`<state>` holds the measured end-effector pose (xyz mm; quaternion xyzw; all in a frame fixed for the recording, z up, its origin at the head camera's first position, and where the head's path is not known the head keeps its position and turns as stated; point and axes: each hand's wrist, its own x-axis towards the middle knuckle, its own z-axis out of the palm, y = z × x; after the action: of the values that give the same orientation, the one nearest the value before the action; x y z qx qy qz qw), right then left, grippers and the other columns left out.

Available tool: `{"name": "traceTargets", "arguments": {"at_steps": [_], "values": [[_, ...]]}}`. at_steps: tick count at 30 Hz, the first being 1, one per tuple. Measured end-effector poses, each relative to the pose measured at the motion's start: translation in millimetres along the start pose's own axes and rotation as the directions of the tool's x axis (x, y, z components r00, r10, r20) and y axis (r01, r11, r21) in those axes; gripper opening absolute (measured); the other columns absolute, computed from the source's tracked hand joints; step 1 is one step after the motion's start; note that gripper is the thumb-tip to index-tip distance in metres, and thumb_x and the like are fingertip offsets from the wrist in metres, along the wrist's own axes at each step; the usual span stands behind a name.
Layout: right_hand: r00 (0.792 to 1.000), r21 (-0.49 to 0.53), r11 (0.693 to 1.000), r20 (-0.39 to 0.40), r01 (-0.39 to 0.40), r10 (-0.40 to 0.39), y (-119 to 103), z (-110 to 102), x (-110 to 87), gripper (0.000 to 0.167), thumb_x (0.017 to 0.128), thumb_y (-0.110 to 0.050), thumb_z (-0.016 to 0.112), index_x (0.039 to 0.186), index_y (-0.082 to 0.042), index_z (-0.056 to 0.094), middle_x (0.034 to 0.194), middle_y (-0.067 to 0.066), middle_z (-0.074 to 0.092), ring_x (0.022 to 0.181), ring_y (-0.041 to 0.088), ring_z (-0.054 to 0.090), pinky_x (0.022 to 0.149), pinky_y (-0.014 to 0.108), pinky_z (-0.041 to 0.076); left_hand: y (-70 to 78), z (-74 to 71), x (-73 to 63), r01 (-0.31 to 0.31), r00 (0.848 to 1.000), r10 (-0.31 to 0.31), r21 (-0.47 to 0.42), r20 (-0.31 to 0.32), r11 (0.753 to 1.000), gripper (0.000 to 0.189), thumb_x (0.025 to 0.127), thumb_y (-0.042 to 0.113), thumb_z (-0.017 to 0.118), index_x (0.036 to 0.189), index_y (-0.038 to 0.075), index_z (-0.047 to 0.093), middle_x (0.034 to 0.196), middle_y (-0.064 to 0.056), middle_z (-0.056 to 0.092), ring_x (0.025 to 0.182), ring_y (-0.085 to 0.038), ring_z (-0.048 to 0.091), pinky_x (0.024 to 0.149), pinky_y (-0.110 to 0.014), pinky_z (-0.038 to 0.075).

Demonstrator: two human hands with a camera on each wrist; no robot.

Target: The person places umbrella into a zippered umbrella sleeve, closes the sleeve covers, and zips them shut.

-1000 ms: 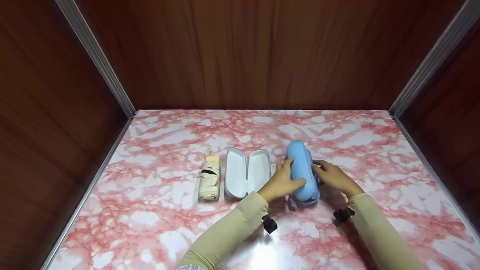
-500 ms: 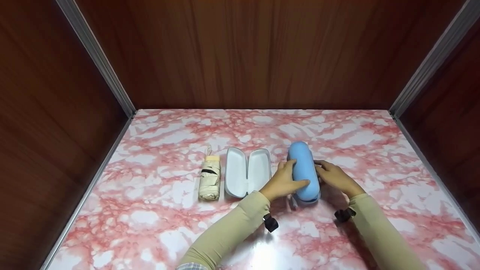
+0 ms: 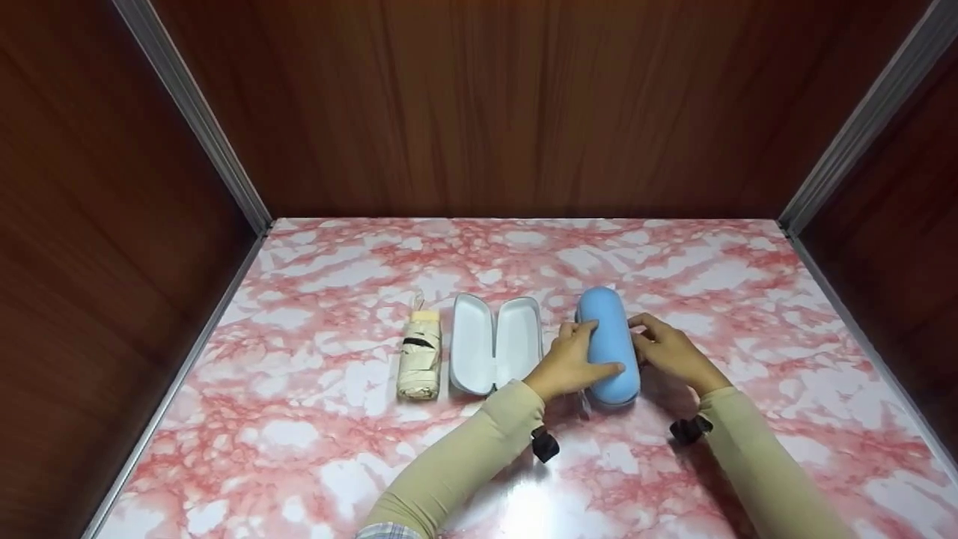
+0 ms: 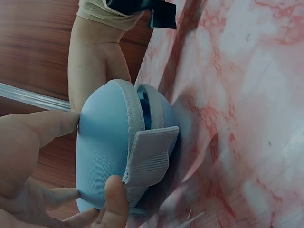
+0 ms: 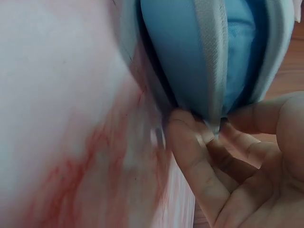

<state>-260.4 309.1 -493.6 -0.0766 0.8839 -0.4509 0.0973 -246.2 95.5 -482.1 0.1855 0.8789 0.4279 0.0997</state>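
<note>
Now, set against a second ago, see the lid [image 4: 97, 147] of the blue case [image 3: 612, 337] tipped down over the base, instead of leaning left with part of the lower half showing on the right. From the head view, find little beyond a smooth blue top, plus a thin rim of the base at the near end. Judge the two halves closer to meeting, yet not joined: in both wrist views, spot a gap between the strips of grey edging [image 5: 211, 57], with blue lining [image 5: 240, 52] inside.

Locate the case right of the middle of the table [image 3: 284, 442], between both hands. Gripping the lid with the left hand [image 3: 572, 363], with thumb and fingers spread and bent around the curved top. Pinching at the edge of the case with the right hand [image 3: 673, 355], with thumb and fingertips close together; cannot tell whether on a zip pull or only on fabric. Also note a pale tab [image 4: 152, 156] across the edging in the left wrist view.

Notice the left hand carried slightly right along with the lid, but the right hand almost unmoved. Find unchanged a white case [image 3: 516, 337], lying unfolded just left of the left hand, and beyond that, a folded cream umbrella [image 3: 419, 363]
</note>
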Motion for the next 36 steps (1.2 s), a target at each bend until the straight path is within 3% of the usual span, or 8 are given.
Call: {"name": "traceTargets", "arguments": {"at_steps": [9,14,17,21,26,31,36], "values": [[0.998,0.017,0.998,-0.018,-0.056,0.056,0.1,-0.9,-1.1,0.042,0.107,-0.028,0.045,0.137,0.001,0.041,0.101,0.015,0.066,0.081,0.022,0.067,0.081,0.043,0.053,0.4,4.8,1.2,-0.005,1.000,0.006,0.044,-0.021,0.999,0.092,0.083,0.046,0.078,0.154,0.005,0.036,0.138,-0.014,0.039,0.119,-0.031,0.051,0.096,-0.035,0.048],[0.997,0.028,0.997,-0.013,-0.077,0.077,1.2,-1.0,0.5,0.052,0.107,-0.032,0.045,0.144,0.004,0.038,0.103,0.015,0.066,0.083,0.021,0.066,0.084,0.040,0.053,1.1,5.1,0.9,-0.003,1.000,0.004,0.058,-0.018,0.998,0.091,0.083,0.046,0.078,0.154,0.005,0.037,0.138,-0.013,0.039,0.119,-0.030,0.049,0.096,-0.036,0.048],[0.996,0.083,0.993,0.031,-0.086,0.084,-0.1,-1.8,2.3,0.063,0.106,-0.039,0.047,0.148,0.006,0.033,0.106,0.016,0.066,0.087,0.021,0.066,0.086,0.039,0.053,1.4,4.9,1.6,-0.006,1.000,0.007,0.057,-0.013,0.998,0.090,0.084,0.046,0.078,0.153,0.006,0.037,0.138,-0.013,0.039,0.120,-0.029,0.048,0.096,-0.036,0.048],[0.986,0.161,0.977,0.120,-0.137,0.118,-4.8,-3.5,4.7,0.081,0.102,-0.051,0.050,0.153,0.007,0.023,0.116,0.019,0.064,0.094,0.023,0.066,0.092,0.042,0.052,2.0,4.8,3.4,-0.014,1.000,0.015,0.067,-0.012,0.998,0.090,0.083,0.046,0.078,0.153,0.006,0.038,0.138,-0.012,0.039,0.118,-0.028,0.048,0.095,-0.036,0.048],[0.971,0.174,0.966,0.175,-0.193,0.162,-6.7,-0.5,6.7,0.096,0.096,-0.057,0.057,0.156,0.005,0.015,0.140,0.029,0.047,0.116,0.034,0.058,0.101,0.049,0.046,1.5,4.4,4.6,-0.031,0.999,0.032,0.096,-0.013,0.995,0.090,0.082,0.047,0.079,0.152,0.006,0.040,0.137,-0.014,0.040,0.116,-0.028,0.050,0.093,-0.034,0.049],[0.967,0.174,0.963,0.188,-0.207,0.174,-6.4,4.7,7.9,0.099,0.093,-0.057,0.061,0.155,0.006,0.017,0.148,0.031,0.037,0.132,0.042,0.044,0.107,0.053,0.039,0.1,4.1,5.0,-0.019,1.000,0.020,0.071,-0.004,0.997,0.090,0.082,0.046,0.080,0.153,0.007,0.039,0.138,-0.013,0.039,0.117,-0.028,0.049,0.094,-0.033,0.048],[0.971,0.177,0.963,0.162,-0.202,0.174,-7.0,7.4,9.3,0.098,0.093,-0.056,0.062,0.153,0.009,0.020,0.147,0.032,0.039,0.134,0.043,0.043,0.109,0.055,0.037,-3.3,2.1,6.0,-0.010,1.000,0.009,0.028,0.023,1.000,0.093,0.081,0.047,0.080,0.154,0.007,0.037,0.142,-0.012,0.037,0.122,-0.029,0.048,0.096,-0.034,0.048]]}}
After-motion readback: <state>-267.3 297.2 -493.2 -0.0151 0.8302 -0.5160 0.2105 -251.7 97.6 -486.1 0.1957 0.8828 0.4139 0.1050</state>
